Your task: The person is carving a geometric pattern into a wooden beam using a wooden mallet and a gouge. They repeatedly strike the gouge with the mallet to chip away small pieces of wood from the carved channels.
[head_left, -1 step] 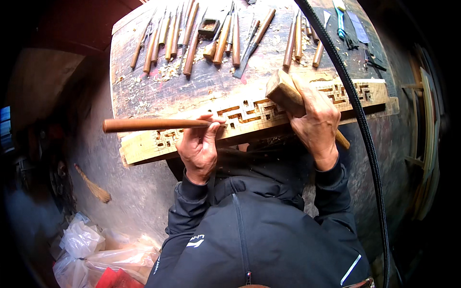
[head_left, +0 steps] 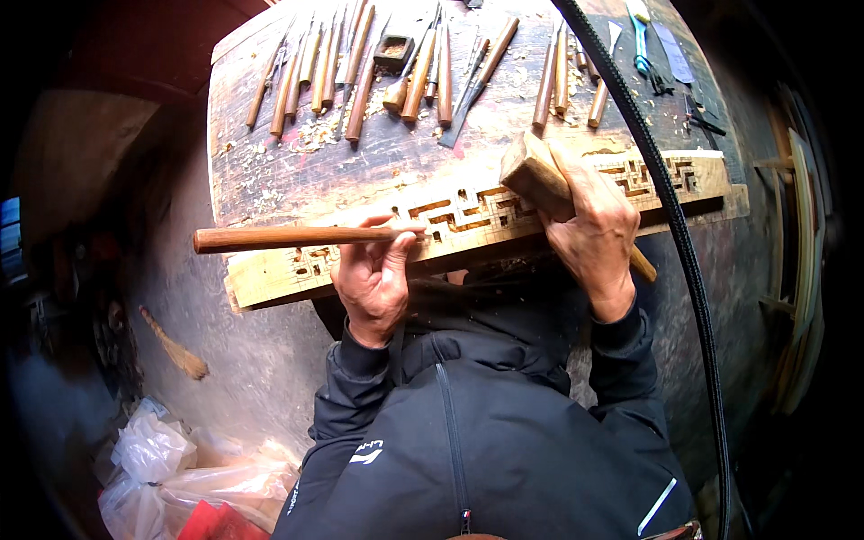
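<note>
A long pale board (head_left: 468,218), cut with angular fret-like slots, lies along the near side of the workbench. My left hand (head_left: 373,286) is closed around the lower part of a chisel (head_left: 288,237) with a brown wooden handle. The handle slants off to the left, and its tip meets the board by the slots, where my fingers partly hide it. In my right hand (head_left: 594,225) is a wooden mallet (head_left: 537,177), its blocky head above the board to the right of the chisel. The mallet's handle end pokes out below my palm.
Several wood-handled carving tools (head_left: 360,103) lie in a row across the far part of the worn workbench (head_left: 243,184), among wood shavings. A small dark box (head_left: 393,52) sits among them. A thick black cable (head_left: 661,171) crosses the right side. On the floor are a hand broom (head_left: 180,354) and plastic bags (head_left: 162,477).
The outer end of the chisel handle has dipped very slightly. Both hands keep their grips, and the board lies as before.
</note>
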### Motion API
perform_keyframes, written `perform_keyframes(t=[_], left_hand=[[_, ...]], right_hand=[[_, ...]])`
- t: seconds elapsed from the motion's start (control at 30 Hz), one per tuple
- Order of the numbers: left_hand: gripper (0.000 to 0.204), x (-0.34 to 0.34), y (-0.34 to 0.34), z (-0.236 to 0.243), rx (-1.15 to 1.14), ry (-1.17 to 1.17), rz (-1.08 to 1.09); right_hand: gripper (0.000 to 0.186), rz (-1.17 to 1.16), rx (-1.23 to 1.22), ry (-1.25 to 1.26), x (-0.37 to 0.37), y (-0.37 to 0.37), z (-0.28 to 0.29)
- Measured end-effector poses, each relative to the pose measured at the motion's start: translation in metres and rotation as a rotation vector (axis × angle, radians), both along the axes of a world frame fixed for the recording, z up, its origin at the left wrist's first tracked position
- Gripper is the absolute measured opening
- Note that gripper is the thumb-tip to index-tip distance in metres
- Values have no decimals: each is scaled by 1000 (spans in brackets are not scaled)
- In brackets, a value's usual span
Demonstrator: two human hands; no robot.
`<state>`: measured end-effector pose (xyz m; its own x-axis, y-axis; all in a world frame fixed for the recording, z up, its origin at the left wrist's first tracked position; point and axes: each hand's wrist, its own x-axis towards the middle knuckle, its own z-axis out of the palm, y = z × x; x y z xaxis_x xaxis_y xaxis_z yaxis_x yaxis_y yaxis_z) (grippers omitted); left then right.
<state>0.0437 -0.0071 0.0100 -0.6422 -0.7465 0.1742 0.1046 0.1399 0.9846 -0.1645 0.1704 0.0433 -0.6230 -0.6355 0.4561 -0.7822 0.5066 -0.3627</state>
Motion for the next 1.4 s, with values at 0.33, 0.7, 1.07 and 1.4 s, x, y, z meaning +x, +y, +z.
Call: perform_keyframes(t=[0.33,0.7,1.07,1.4], left_hand=[[21,5,-4,2,-55,-83,-87],[19,4,-8,3,-195,-161,-97],[17,5,-4,1,-263,-169,-64],[20,-8,-4,24,-847,-270,-140]], right_hand=[[70,-3,-1,-12,0,2,-2],[68,4,-2,-10,0,1,-1],[68,5,4,4,0,2,-1],[68,109,-186,-124,-4,-13,53]])
